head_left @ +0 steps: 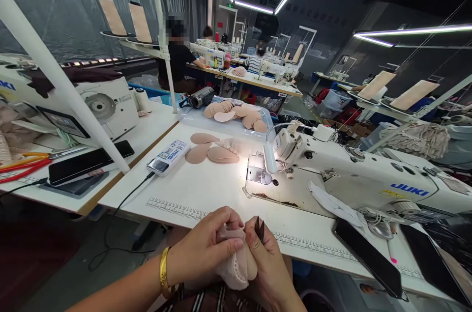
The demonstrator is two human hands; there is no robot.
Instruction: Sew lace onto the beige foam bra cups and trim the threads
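Close to my body, in front of the table edge, my left hand (219,238) is closed on a pale beige fabric piece (234,270) with a row of small holes or stitches along one edge. My right hand (267,250) grips thread snips (259,228), their dark pointed blades sticking up past the thumb. Its fingers also press against the fabric; the snips' handles are hidden in the palm. Beyond the hands stands a white JUKI sewing machine (354,174), its lamp lighting the needle area. Several beige teardrop-shaped pads (223,155) lie left of the needle.
A white power bank (168,157) with a cable lies on the left of the table. A clear tray (184,116) of more pads stands behind. Dark phones (368,255) rest at right. A thread-stand pole (66,81) rises at left. Other people sit at machines farther back.
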